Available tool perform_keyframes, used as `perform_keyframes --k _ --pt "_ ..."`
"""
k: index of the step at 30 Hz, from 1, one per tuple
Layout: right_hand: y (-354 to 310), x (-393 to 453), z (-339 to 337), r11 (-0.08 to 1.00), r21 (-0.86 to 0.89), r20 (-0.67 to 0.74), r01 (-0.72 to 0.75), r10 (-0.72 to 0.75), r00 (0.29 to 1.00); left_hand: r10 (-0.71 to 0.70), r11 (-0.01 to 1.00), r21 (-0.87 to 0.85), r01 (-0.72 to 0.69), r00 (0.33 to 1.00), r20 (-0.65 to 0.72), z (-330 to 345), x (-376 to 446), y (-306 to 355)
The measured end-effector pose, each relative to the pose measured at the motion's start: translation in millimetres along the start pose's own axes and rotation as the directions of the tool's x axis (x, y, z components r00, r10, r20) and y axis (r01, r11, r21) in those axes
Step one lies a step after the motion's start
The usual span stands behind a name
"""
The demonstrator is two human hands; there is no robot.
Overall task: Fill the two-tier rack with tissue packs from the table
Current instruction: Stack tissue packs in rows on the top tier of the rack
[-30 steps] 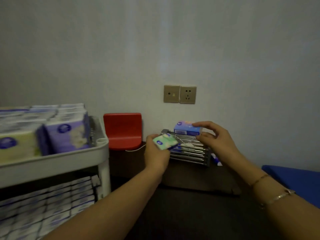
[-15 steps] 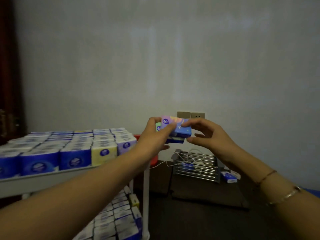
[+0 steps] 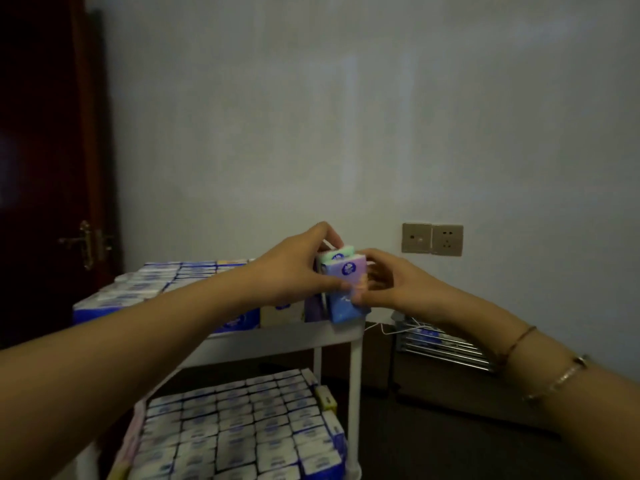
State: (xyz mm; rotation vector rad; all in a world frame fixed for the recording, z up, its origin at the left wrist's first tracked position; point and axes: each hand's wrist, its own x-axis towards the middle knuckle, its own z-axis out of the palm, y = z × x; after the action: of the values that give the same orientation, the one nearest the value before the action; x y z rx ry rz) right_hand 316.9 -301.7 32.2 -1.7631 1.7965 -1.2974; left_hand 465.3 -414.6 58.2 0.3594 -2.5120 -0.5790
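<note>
L hand + R hand: grip clamped on 2 tissue packs; over rack top tier

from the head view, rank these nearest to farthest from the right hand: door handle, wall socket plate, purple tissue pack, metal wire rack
1. purple tissue pack: in the right hand grip, over the rack's top corner.
2. wall socket plate and metal wire rack: above right and below right; too close to call.
3. door handle: far left, on the dark door.
</note>
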Motion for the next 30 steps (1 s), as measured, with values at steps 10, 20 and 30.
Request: perform_keyframes --k 10,20,30 --pt "8 9 33 0.977 -0.201 -0.140 0.065 -0.094 0.986 0.119 0.899 0.434 -0.060 0.987 -0.111 3 -8 -12" --pt "11 -2 50 0.939 -0.331 -0.040 0.097 -0.116 0.992 0.085 0.768 0.635 -0.080 0.996 0.022 10 -17 -20" --pt "13 -8 25 0.920 -0.391 -0.165 -0.017 -0.051 0.985 -0.012 0.756 0.654 -0.002 1.000 0.017 20 -9 6"
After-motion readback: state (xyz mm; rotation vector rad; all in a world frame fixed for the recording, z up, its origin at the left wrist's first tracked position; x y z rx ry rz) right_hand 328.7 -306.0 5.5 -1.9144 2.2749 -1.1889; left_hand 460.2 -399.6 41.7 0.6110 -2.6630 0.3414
